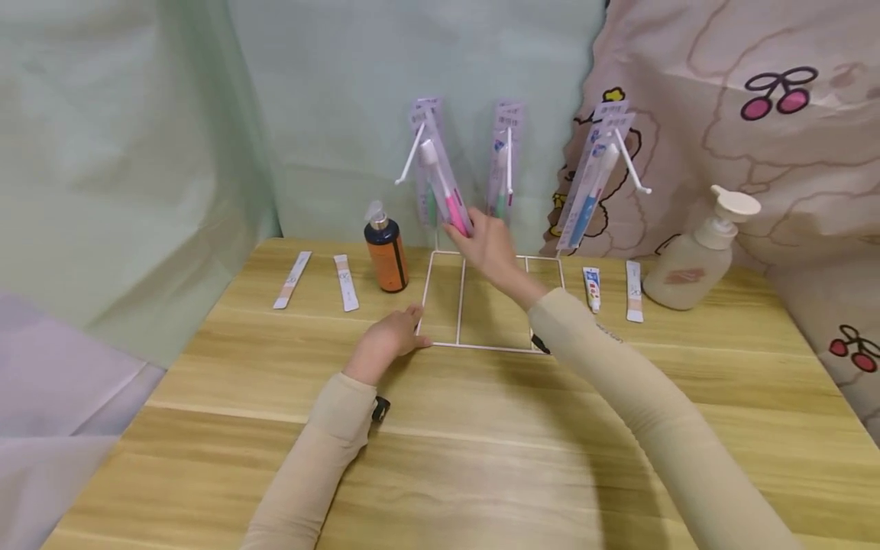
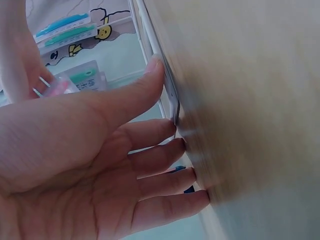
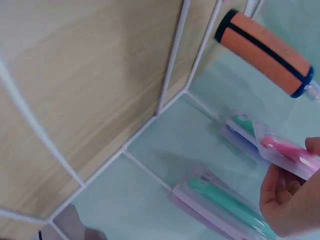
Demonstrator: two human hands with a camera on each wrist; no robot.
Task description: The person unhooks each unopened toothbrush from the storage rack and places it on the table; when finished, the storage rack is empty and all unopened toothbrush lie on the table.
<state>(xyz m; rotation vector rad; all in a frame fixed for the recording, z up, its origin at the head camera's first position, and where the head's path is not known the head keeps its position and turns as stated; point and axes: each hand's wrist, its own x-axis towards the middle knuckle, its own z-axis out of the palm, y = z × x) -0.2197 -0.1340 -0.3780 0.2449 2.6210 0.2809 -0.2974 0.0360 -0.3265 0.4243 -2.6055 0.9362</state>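
Note:
My right hand (image 1: 491, 248) pinches the lower end of a packaged pink toothbrush (image 1: 447, 187), its top at the left hook (image 1: 411, 153) of a white wire display rack (image 1: 459, 305). Tilted, the package overlaps another packaged toothbrush (image 1: 430, 202) behind it. In the right wrist view, thumb and fingers hold the pink handle (image 3: 285, 147) through the clear wrapper. My left hand (image 1: 390, 338) rests at the rack base's front left corner, fingers extended. Its thumb (image 2: 154, 72) touches the wire in the left wrist view, while the other fingertips rest on the tabletop.
Packaged toothbrushes hang from the middle (image 1: 503, 164) and right hooks (image 1: 594, 179). An orange pump bottle (image 1: 388, 256) and two sachets (image 1: 347, 283) stand or lie left of the rack. To the right are a toothpaste tube (image 1: 592, 289), another sachet (image 1: 634, 292) and a whitish pump bottle (image 1: 690, 263).

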